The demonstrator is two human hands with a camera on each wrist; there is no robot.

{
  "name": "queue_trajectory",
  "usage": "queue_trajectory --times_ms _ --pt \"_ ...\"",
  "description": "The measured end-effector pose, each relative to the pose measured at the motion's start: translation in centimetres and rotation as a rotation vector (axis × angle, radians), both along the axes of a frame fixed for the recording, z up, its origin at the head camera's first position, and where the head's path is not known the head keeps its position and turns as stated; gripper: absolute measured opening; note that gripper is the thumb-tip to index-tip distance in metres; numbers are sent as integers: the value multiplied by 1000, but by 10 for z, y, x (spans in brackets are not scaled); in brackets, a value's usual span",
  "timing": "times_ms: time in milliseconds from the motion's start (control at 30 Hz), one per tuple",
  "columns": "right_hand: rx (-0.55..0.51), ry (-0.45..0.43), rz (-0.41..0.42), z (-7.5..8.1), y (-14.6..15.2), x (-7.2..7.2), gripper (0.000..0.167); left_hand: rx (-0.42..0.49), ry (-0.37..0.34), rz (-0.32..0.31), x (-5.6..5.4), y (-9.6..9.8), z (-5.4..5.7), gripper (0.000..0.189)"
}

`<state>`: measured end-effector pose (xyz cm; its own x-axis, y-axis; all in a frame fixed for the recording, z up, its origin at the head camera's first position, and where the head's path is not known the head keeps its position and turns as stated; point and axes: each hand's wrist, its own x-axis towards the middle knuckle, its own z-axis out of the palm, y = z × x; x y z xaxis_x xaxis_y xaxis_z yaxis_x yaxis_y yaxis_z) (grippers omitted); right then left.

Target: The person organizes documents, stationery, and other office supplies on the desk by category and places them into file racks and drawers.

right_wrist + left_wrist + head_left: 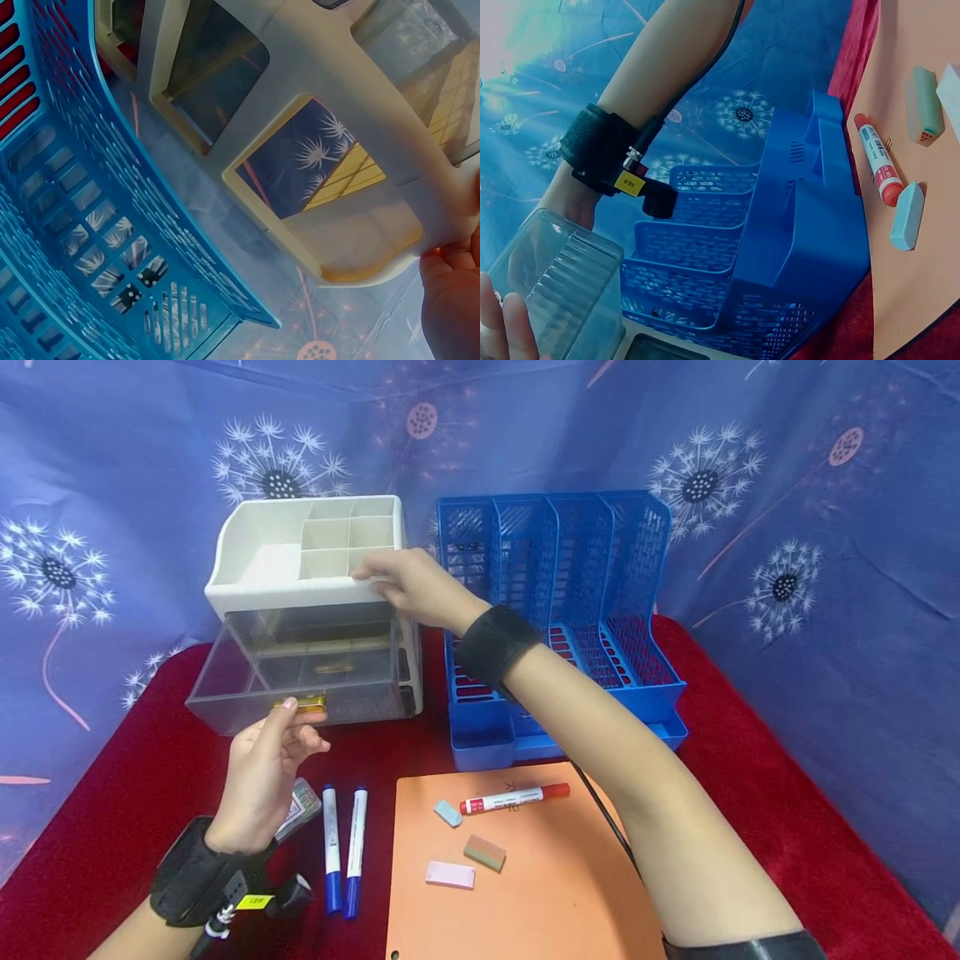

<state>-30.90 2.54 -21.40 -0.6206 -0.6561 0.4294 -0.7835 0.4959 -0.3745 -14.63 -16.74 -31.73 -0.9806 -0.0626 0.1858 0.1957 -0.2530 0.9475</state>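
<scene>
A white desk organizer [300,595] with clear drawers stands at the back left. Its lower drawer [247,702] is pulled partway out toward me. At that drawer's front, my left hand [258,777] pinches the gold handle [311,702] between thumb and fingers. My right hand [412,581] reaches across and grips the organizer's top front right corner, fingers over the rim. In the right wrist view, the fingertips [442,262] press at the frame's edge. The left wrist view shows the clear drawer [570,277] beside the left fingers [514,322].
Right of the organizer stands a blue file rack [555,610]. On an orange board [547,877] lie a red marker [513,798], a blue eraser [447,813], a two-tone eraser [484,852] and a pink eraser [450,875]. Two blue markers [356,852] and a small clear box [302,810] lie left.
</scene>
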Motion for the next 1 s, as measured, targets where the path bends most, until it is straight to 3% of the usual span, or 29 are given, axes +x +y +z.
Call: queue_trajectory --times_ms 200,400,533,667,767,800,867,1000 --pt "8 -7 -13 0 -1 1 18 -9 12 -18 1 -3 -4 32" --pt "15 1 -18 0 1 2 20 -28 54 -167 3 -5 -20 34" --pt "23 23 -15 1 0 1 22 -237 56 -267 5 -11 -26 27" --pt "33 18 -23 4 -1 0 23 -500 65 -306 5 -18 -23 18" --pt "28 5 -27 5 -1 0 22 -642 93 -361 3 -21 -21 12" --pt "24 3 -26 5 -1 0 22 -696 117 -386 2 -21 -22 11" --pt "16 -2 -22 3 0 0 21 -836 235 -447 1 -22 -25 12" --pt "15 -3 -18 0 0 0 20 -1196 589 -524 -1 -22 -37 29"
